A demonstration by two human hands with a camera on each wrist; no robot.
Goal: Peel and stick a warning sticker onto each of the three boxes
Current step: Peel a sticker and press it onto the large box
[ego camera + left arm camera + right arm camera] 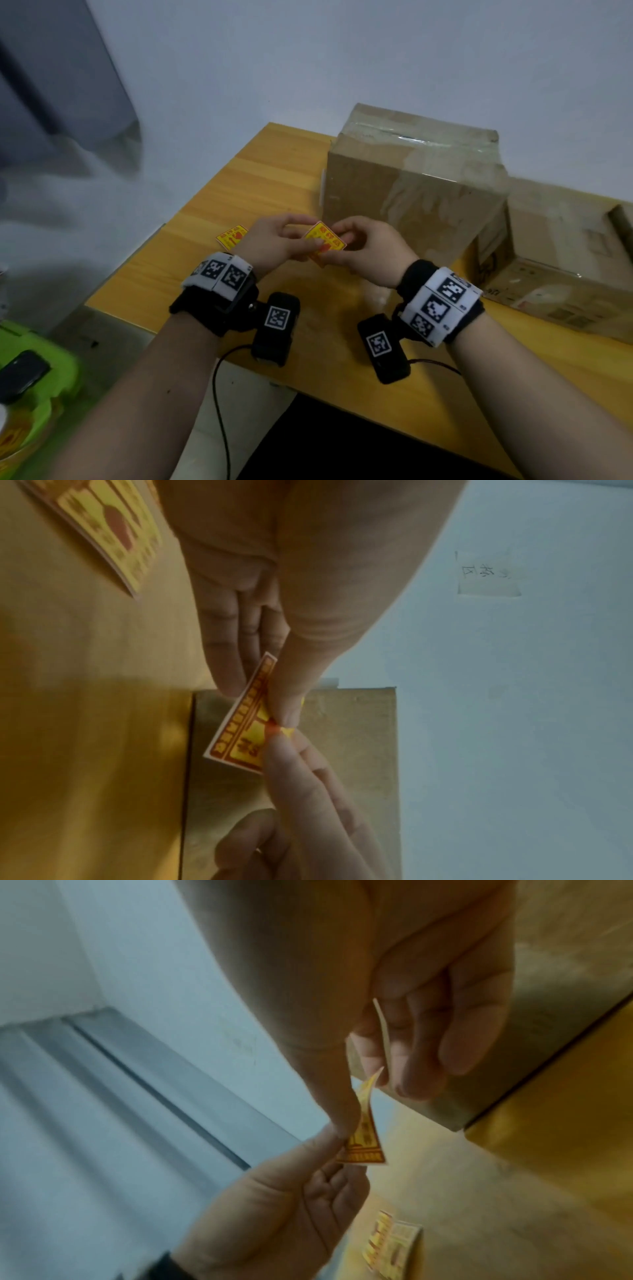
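Both hands are up over the yellow bench (212, 192), close together. The left hand (274, 245) pinches one side of a yellow warning sticker (324, 244) with its thumb and fingers. The right hand (370, 253) pinches the other side, so each grip is closed on the sticker. One corner of the sticker curls away from its backing. A small pile of stickers (232, 237) lies flat on the bench, just left of the left hand. A big brown box (411, 178) stands right behind the hands. A lower box (561, 274) sits to its right.
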